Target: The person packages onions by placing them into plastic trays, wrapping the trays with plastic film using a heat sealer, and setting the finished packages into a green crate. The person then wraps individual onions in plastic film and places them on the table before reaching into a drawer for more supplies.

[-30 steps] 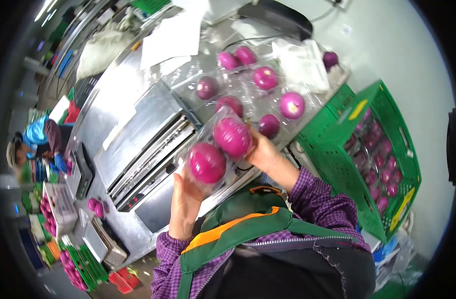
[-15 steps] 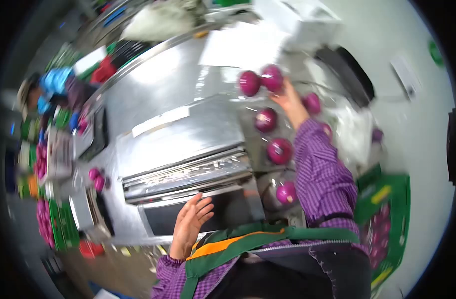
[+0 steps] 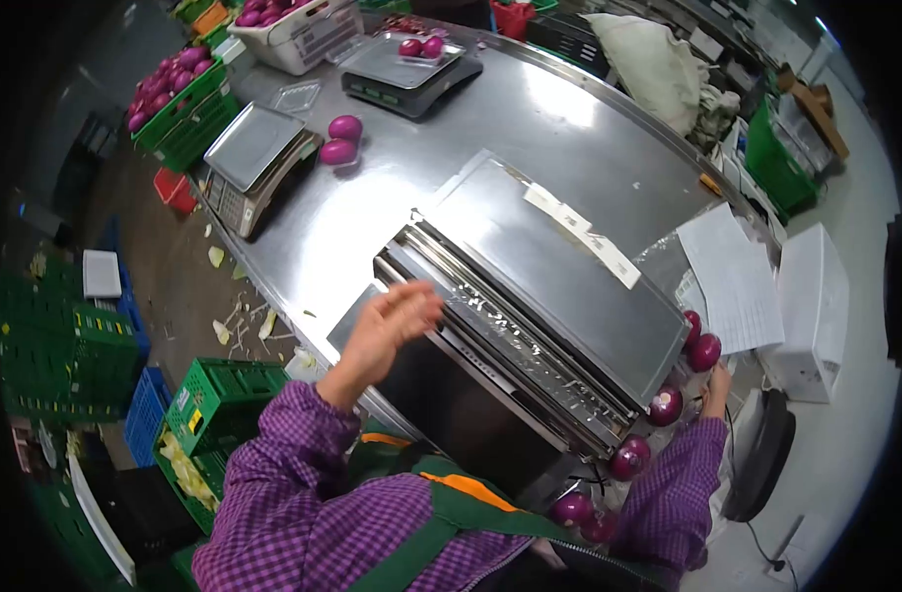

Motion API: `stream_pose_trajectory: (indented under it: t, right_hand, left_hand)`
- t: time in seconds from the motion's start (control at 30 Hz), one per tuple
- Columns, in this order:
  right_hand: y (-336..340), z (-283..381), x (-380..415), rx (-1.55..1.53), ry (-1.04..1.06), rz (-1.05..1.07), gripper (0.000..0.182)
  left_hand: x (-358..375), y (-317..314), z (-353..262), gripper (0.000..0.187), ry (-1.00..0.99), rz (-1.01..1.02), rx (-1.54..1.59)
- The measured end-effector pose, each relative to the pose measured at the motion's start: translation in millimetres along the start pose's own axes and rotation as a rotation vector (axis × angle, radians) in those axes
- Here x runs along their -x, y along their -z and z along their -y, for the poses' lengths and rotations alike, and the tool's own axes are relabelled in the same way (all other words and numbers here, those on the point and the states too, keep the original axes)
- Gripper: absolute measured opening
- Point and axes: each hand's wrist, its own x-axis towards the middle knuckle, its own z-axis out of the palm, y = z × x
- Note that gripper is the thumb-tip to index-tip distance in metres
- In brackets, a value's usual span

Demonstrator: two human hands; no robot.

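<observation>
My left hand [image 3: 394, 324] is raised over the front of the metal wrapping machine [image 3: 530, 345], its fingers stretched out and holding nothing. At the machine's right end, my right hand [image 3: 715, 387] grips the near side of a red onion [image 3: 704, 351], which sits against a second red onion [image 3: 691, 327]; its fingertips are partly hidden. The pair looks wrapped as one pack. Closer to my body, more shiny red onions [image 3: 629, 458] lie in a row beside my right sleeve. White strips of labels [image 3: 581, 234] lie on the machine's flat top.
Paper sheets [image 3: 735, 281] and a white box [image 3: 811, 316] stand beyond my right hand, with a black device [image 3: 761, 454] nearer. Two scales [image 3: 256, 145] stand at the table's far left. Crates of onions [image 3: 180, 113] are behind them. Green crates [image 3: 224, 405] are on the floor at left.
My view has turned left, so the machine now appears slanted. My left hand has lifted higher over the machine. My right hand stays at the onion pair beside the paper.
</observation>
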Motion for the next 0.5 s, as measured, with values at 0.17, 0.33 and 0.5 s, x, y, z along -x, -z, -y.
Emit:
stream_pose_trajectory:
  t: [0.17,0.33,0.5]
  right_hand:
    - [4,35,52,0.018,0.192,-0.029,0.039]
    - [-39,118,174,-0.305,0.252,0.035,0.029]
    - [-112,198,265,-0.281,0.372,0.234,0.030]
  left_hand:
    - [-87,85,-15,0.030,-0.161,-0.302,0.073]
    - [-225,168,4,0.058,-0.072,-0.436,0.153]
    - [-326,216,-14,0.093,-0.096,-0.659,0.261]
